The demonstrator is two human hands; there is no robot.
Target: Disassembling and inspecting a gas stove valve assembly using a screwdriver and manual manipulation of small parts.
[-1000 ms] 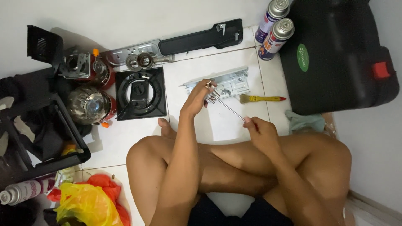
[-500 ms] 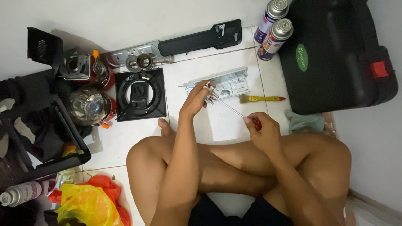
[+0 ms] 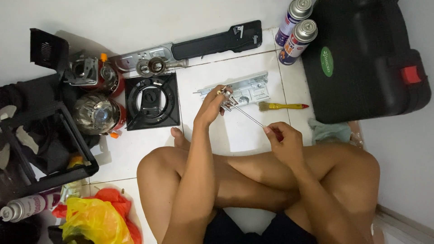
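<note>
the left hand pinches a small metal part while the right hand, at its four o'clock, grips a screwdriver.

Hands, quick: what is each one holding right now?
Left hand: closed on a small metal part above the white floor.
Right hand: closed on a screwdriver, tip at that part.

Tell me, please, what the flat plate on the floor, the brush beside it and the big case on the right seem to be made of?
The plate looks like bare stamped sheet metal: dull silver, with punched holes. The brush has a glossy yellow handle, plastic or painted wood, and pale bristles. The case appears to be moulded black plastic, matte, with a red latch.
</note>
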